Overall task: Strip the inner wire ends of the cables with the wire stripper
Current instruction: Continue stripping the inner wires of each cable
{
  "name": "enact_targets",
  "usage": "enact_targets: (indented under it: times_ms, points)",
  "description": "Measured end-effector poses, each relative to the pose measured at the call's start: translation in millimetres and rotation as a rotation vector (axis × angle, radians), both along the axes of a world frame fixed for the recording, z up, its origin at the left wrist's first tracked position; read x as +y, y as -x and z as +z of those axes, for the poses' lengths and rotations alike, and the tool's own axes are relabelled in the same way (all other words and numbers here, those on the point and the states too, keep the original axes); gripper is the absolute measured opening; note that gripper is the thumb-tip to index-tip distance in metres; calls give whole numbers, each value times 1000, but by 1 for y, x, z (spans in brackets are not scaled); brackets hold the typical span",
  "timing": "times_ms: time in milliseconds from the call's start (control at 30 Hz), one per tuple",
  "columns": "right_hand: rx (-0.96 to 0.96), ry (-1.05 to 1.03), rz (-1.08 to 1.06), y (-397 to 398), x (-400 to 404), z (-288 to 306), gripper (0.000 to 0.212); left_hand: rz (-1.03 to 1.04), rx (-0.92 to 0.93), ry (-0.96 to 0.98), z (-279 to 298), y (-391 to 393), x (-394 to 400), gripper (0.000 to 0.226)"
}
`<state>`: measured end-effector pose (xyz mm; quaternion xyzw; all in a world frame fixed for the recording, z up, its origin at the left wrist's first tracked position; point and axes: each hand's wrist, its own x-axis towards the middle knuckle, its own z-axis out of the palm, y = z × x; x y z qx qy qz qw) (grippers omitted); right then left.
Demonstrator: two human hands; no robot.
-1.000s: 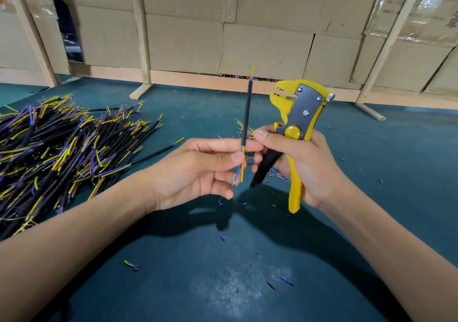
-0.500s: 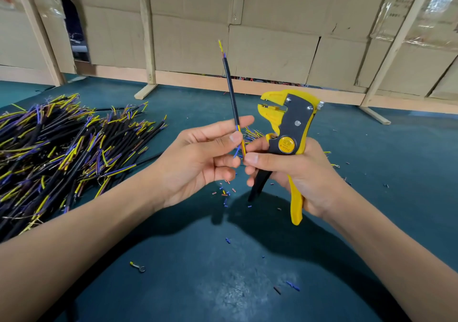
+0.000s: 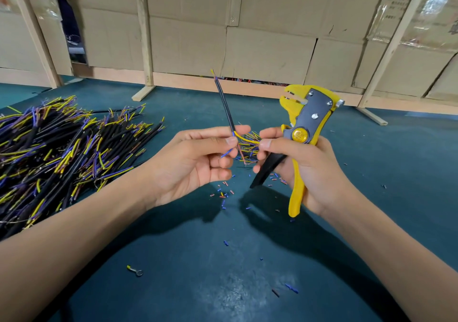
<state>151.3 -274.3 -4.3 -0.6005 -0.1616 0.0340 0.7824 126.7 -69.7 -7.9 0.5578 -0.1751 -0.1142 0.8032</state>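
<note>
1. Black cable stands near upright, pinched low between left hand thumb and fingers, just where the sheath ends. Likely so the inner wires hang free below the grip.
2. Yellow wire is bent out sideways to the right; right hand thumb and forefinger pinch its tip. Looks like one conductor being singled out before it goes in the tool.
3. Blue wire sticks out down-left, a reddish one hangs straight down. Both are clear of the yellow.
4. Stripper sits in the right palm, lower fingers curled round the handles, head up and away from the cable. Jaws are not on any wire.
5. Cable pile lies on the tabletop at left, in left-hand reach: stock, probably.
6. Insulation bits are scattered under the hands, so stripping happens here.
7. Stray ring terminal lies nearer the camera.
8. Next, I'd guess: feed yellow tip into the jaws.
</note>
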Motion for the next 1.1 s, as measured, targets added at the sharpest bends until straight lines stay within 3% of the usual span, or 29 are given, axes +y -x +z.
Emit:
enact_targets:
  times_ms: [133,267,533,667,967,1100]
  points:
    - [34,-129,-68,-4,-1,3,8,-62,30,-102,-2,1,1,34]
    - [25,-160,-103,-5,-4,6,10,-151,43,-142,-1,4,0,5]
    - [-9,-163,-101,-4,-2,7,13,-203,99,-134,2,3,7,21]
    - [-6,-153,-109,-3,-2,6,15,-257,88,-203,3,2,9,42]
    - [16,-128,-23,1,-1,8,11,-275,53,-236,1,4,10,5]
    - [34,-91,-22,0,-2,7,11,-217,70,-261,-2,1,8,32]
